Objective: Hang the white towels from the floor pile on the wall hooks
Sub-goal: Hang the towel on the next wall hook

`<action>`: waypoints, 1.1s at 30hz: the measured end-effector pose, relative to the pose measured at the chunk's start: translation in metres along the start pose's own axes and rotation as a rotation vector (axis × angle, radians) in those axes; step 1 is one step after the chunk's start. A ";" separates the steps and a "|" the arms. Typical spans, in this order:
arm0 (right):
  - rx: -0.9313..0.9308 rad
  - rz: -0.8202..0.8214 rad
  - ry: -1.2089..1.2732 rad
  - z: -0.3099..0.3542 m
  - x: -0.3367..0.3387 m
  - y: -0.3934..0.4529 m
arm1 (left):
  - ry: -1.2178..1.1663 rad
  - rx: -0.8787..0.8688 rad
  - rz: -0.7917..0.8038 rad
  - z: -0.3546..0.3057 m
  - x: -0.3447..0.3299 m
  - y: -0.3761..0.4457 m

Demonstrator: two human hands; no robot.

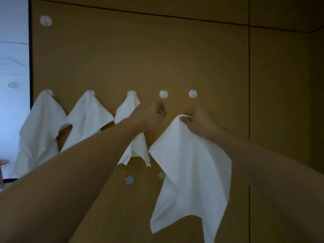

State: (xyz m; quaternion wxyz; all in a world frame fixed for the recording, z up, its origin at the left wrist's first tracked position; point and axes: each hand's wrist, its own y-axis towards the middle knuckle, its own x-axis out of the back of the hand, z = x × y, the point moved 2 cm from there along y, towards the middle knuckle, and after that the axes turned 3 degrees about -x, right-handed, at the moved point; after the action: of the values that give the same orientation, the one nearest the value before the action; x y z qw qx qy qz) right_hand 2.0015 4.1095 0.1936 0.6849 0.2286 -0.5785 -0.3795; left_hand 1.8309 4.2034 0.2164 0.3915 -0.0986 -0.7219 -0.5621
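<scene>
Right hand [198, 121] is pinching the top loop of a white cloth towel [191, 174], holding it hanging against the tan wooden wall panel [175, 58], just below two bare round white wall hooks [163, 94]. Left hand [152, 116] is hovering beside it with fingers curled, holding nothing, while three other white towels [87, 120] are hanging on hooks to the left.

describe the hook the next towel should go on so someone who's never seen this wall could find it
On the tan wall panel a row of five round white hooks runs at one height. The three on the left each carry a hung towel; the last two are bare. The likely one is the fourth hook, the bare one right beside the hung towels, just above the left hand.
</scene>
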 end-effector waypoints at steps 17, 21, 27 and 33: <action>0.240 0.011 0.281 -0.073 -0.088 0.176 | 0.035 0.150 -0.010 0.045 -0.102 0.155; 0.250 0.017 0.343 -0.078 -0.107 0.200 | 0.077 0.168 -0.015 0.072 -0.114 0.181; 0.178 0.173 0.504 -0.094 -0.128 0.249 | 0.008 0.195 -0.171 0.112 -0.118 0.212; 0.027 0.207 0.611 -0.102 -0.131 0.290 | -0.169 0.224 -0.298 0.143 -0.114 0.233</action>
State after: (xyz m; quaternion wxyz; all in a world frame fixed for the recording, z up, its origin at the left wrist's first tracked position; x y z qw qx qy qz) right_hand 2.1687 4.3757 0.3073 0.8587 0.2809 -0.3714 -0.2140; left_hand 1.9785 4.4455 0.3014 0.2508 0.0067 -0.8167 -0.5196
